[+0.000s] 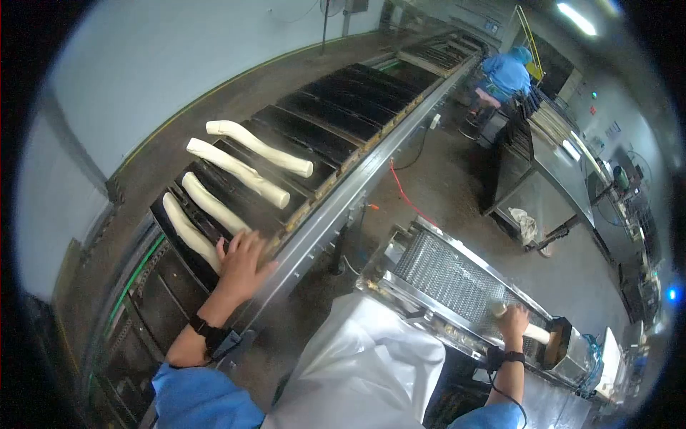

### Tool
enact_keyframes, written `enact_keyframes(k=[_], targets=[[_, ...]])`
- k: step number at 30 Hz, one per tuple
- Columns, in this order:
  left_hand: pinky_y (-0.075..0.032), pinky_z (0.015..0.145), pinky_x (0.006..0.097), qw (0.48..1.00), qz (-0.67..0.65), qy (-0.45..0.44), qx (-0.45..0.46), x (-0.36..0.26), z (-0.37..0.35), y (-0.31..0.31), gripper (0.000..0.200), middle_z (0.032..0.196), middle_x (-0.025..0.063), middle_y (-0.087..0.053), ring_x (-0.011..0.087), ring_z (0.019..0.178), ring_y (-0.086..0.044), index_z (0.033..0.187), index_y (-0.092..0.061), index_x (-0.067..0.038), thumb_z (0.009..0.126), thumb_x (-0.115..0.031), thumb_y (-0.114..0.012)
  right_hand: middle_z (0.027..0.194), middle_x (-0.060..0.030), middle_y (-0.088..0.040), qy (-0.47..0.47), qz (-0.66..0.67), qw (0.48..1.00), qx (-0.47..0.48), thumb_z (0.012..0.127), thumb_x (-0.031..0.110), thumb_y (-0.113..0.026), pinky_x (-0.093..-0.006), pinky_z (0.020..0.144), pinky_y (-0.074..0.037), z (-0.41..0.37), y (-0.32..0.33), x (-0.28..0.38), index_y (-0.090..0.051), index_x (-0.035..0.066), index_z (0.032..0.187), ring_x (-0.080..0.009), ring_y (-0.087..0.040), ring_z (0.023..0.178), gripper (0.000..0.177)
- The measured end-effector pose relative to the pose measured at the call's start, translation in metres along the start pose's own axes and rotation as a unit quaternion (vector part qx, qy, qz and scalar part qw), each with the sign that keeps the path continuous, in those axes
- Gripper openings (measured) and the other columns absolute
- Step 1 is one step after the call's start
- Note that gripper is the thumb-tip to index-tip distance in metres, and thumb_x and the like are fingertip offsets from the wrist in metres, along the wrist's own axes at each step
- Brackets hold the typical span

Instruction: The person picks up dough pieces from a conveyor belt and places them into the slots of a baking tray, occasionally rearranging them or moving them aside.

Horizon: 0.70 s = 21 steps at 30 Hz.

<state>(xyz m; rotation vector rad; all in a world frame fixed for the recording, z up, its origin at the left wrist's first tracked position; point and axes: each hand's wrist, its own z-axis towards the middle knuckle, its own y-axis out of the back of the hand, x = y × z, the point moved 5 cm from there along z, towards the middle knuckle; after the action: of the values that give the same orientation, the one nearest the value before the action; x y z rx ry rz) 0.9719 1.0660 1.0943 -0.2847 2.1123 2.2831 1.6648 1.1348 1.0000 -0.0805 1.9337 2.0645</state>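
Note:
Several long pale dough logs lie on black trays on the left: one at the front (189, 230), a second (211, 204) behind it, a third (239, 173) and the farthest (261, 149). My left hand (243, 266) rests with fingers spread at the near ends of the front two logs. On the right, my right hand (513, 323) is closed round another dough log (537, 334), which lies along a metal mesh belt (457, 272). One end of that log shows left of the hand; its other end reaches a metal box-like outlet (564, 343).
The tray conveyor (343, 107) runs away to the back, with a metal rail (321, 236) along its right side. Beyond the mesh belt stands a metal table (550, 171) with a white cloth (524, 223) hanging below. A person in blue (507, 75) sits farther back.

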Motion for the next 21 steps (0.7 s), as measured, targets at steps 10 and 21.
enact_keyframes(k=[10, 21], targets=[[-0.019, 0.112, 0.0585, 0.984, -0.119, 0.090, -0.099, 0.008, -0.032, 0.034, 0.045, 0.137, 0.0157, -0.052, 0.0376, 0.136, -0.038, 0.121, -0.061, -0.007, 0.086, -0.034, -0.069, 0.106, -0.0208, -0.065, 0.100, 0.820, 0.561, -0.047, 0.084, 0.023, -0.072, -0.0368, 0.074, -0.060, 0.062, 0.263, 0.112, -0.050, -0.007, 0.122, -0.0287, -0.068, 0.091, 0.053], [-0.032, 0.110, 0.0412, 0.861, -0.411, 0.248, -0.170, 0.066, 0.031, 0.018, 0.067, 0.141, 0.0230, -0.044, 0.0343, 0.134, -0.040, 0.140, -0.039, 0.003, 0.091, -0.036, -0.064, 0.147, -0.0272, -0.038, 0.293, 0.876, 0.364, 0.119, 0.081, 0.022, -0.073, -0.0445, 0.107, -0.044, 0.001, 0.336, 0.227, -0.022, 0.001, 0.151, -0.0383, -0.046, 0.132, 0.089]])
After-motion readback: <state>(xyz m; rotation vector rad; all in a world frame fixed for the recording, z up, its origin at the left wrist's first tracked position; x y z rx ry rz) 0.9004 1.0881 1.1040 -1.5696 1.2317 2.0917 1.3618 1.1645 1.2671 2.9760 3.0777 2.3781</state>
